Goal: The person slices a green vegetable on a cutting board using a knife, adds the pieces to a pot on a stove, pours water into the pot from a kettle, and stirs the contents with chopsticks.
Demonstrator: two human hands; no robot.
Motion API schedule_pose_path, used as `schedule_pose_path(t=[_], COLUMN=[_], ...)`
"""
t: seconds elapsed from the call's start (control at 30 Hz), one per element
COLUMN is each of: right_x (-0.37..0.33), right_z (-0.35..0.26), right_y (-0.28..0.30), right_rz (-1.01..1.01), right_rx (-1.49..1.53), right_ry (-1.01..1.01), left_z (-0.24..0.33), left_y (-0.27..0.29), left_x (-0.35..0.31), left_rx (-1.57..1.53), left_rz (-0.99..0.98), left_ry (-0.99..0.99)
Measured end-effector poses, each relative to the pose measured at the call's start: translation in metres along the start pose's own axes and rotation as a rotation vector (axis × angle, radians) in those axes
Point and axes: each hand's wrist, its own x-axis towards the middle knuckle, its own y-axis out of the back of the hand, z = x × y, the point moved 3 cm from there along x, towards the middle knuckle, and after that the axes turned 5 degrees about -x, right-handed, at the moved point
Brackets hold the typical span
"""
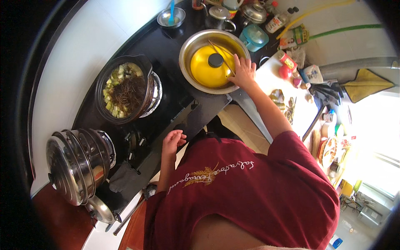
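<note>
My right hand (243, 73) reaches over the near right rim of a wide metal basin (186, 77). Its fingers are spread, with the thumb and forefinger at the lower end of a pair of chopsticks (223, 57); I see no firm grip on them. The chopsticks lie slanting across a yellow lid (203, 68) with a black knob, inside the basin. Whatever is under the lid is hidden. My left hand (172, 141) hovers by the counter's front edge, empty, its fingers loosely bent and slightly apart.
Left of the basin, a dark pot (102, 89) of chopped green pieces and dark brown strands sits on the stove. A stacked steamer (68, 166) stands at the far left. Behind are a small bowl (165, 23) with a blue utensil and a teal container (254, 37). Rightward is a cluttered white worktop (266, 79).
</note>
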Motion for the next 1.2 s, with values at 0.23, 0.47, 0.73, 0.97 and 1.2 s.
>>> schedule_pose_path(t=[0.23,0.47,0.73,0.97,1.2], right_x=[0.023,0.019,0.021,0.019,0.035], right_z=[0.001,0.037,-0.042,-0.204,-0.272], right_y=[-0.025,0.030,0.162,0.217,0.198], right_rz=[-0.052,-0.061,-0.145,-0.202,-0.153], right_rx=[-0.114,0.141,0.593,0.374,-0.220], right_ry=[-0.018,-0.022,0.443,1.030,1.176], left_z=[0.003,-0.012,-0.024,-0.028,-0.049], left_y=[-0.003,0.003,0.003,0.012,0.025], left_x=[-0.007,-0.004,-0.005,-0.021,-0.043], left_rx=[-0.066,-0.120,-0.163,-0.246,-0.374], left_rz=[0.010,0.031,-0.002,0.092,0.210], left_ry=[-0.066,-0.080,-0.089,-0.097,-0.082])
